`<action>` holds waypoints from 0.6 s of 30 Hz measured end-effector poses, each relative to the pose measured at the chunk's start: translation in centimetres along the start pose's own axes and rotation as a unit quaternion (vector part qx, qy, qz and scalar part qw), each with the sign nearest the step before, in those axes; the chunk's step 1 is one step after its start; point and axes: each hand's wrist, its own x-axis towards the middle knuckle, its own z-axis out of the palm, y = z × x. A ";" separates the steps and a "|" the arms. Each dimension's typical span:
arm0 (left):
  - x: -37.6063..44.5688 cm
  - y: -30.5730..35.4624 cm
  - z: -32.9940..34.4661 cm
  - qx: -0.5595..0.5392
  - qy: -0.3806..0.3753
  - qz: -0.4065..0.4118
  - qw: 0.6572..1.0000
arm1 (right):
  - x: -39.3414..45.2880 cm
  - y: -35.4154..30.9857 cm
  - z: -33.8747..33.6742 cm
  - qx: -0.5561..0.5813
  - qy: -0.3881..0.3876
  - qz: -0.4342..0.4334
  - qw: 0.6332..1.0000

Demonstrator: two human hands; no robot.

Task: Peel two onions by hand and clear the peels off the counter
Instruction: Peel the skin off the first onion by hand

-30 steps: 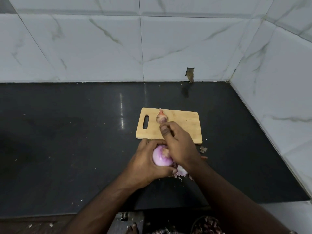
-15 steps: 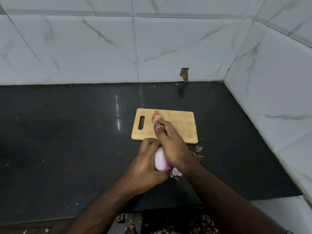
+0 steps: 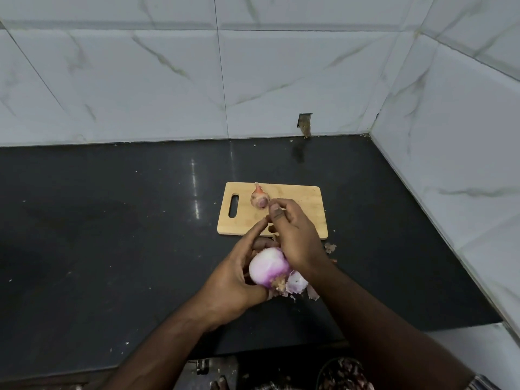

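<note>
My left hand (image 3: 235,280) grips a mostly peeled, pale purple onion (image 3: 267,266) above the dark counter, root end toward me. My right hand (image 3: 295,235) rests over the onion's far side, thumb and fingers pinched together near its top; whether a strip of peel is between them I cannot tell. A second, smaller onion (image 3: 260,197) with its reddish skin on lies on the wooden cutting board (image 3: 298,204). Loose peels (image 3: 298,284) lie on the counter under my right wrist, and a few scraps (image 3: 329,247) lie near the board's front right corner.
The black counter (image 3: 112,235) meets marble-tiled walls behind and to the right. A dark bin (image 3: 343,372) holding peels stands on the floor below the counter's front edge, right of centre.
The onion has turned in my left hand, its peeled side and root now facing me. My right hand has lifted toward the board, fingers pinched.
</note>
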 end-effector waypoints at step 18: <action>0.9 0.0 -0.2 -0.171 0.050 -0.059 0.982 | -1.2 0.6 0.8 0.074 -0.078 -0.019 0.994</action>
